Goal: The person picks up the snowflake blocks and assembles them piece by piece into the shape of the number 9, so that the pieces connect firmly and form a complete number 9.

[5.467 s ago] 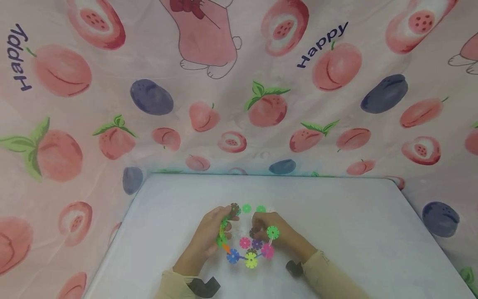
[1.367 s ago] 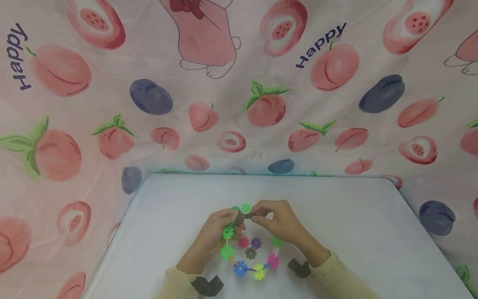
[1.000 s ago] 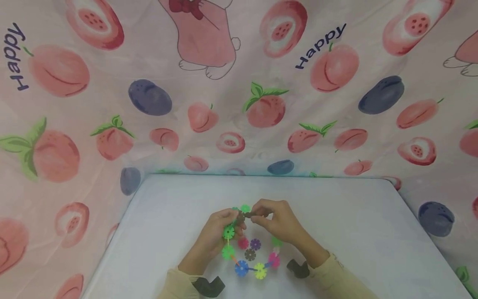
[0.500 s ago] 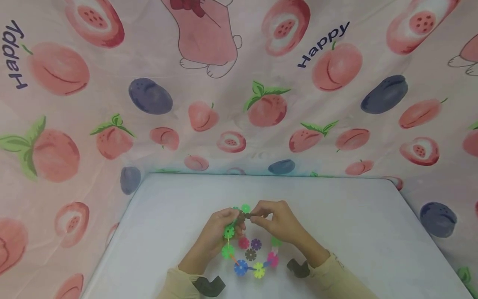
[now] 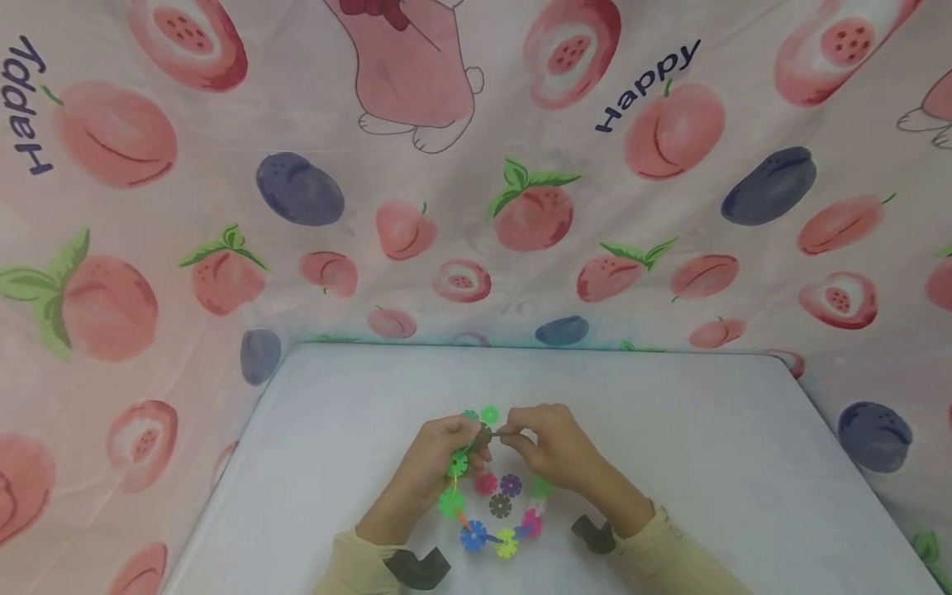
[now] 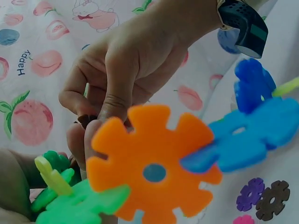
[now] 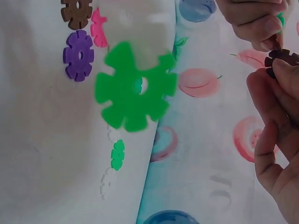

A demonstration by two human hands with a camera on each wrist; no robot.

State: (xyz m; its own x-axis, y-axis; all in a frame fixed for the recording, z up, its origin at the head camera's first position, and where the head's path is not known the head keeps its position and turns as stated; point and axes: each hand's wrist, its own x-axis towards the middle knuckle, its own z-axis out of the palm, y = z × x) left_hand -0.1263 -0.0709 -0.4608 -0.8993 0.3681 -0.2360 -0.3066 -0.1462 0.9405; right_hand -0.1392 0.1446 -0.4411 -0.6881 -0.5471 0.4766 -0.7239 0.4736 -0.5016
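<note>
Backdrop cloth [image 5: 461, 347]: pale pink, printed with peaches, plums, a rabbit and the word "Happy"; covers the back and both sides
White table [image 5: 669, 430] in front of it, far corners rounded
Beige sleeves [image 5: 677, 549] come in from the bottom edge, one per side
Disc chain [image 5: 470, 542]: notched plastic discs slotted together, curving from the left hand round the near side and up beneath the right hand. Order from the left: green, yellow edge-on, green, orange, blue, darker blue edge-on, yellow, blue edge-on, pink, a pale one, green. Orange disc [image 6: 149, 135] is big in the left wrist view, blue slotted in at its edge
Left hand [image 5: 440, 450]: thumb and fingers clamped on a brown disc [image 5: 484, 435], at the chain's upper left end
Right hand [image 5: 552, 440]: thumb and forefinger clamped on a second brown disc [image 7: 281, 58], which looks edge-on from the head. The two brown discs meet between the hands; can't tell if they're slotted together
Black wrist devices [image 5: 593, 535], one on each wrist
Loose on the table inside the curve, close together: third brown disc [image 5: 501, 506], purple disc [image 5: 511, 485], pink disc [image 5: 487, 483]; brown sits nearest the person
Far green disc [image 5: 489, 414] just past the left fingertips
</note>
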